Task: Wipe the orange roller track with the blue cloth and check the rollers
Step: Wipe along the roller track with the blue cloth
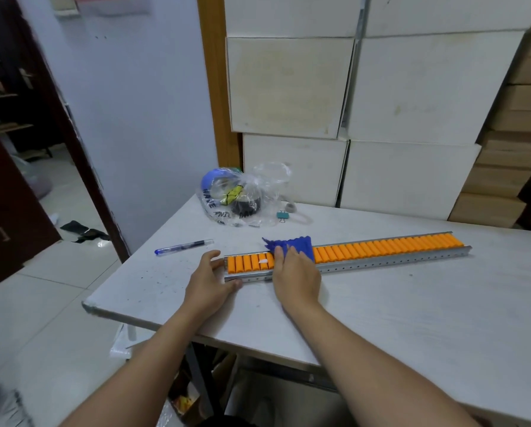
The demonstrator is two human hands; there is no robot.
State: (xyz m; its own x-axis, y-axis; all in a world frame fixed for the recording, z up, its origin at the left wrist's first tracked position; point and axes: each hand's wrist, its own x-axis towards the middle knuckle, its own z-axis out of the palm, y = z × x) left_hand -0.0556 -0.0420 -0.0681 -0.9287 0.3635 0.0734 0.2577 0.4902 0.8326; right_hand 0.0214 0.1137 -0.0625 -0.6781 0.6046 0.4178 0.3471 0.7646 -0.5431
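A long roller track (pixel 381 249) with orange rollers in a grey metal channel lies across the white table, slanting up to the right. My left hand (pixel 210 277) grips its near left end, thumb on the front rail and fingers at the end. My right hand (pixel 295 272) presses the blue cloth (pixel 295 245) flat on the rollers near the left end, the cloth sticking out beyond my fingers. A small white speck shows on one roller between my hands.
A blue pen (pixel 184 246) lies left of the track. Behind it sit a clear plastic bag (pixel 242 198) of items and a teal binder clip (pixel 282 215). White boxes (pixel 350 103) are stacked against the table's far edge. The table's left edge (pixel 134 263) drops to a tiled floor.
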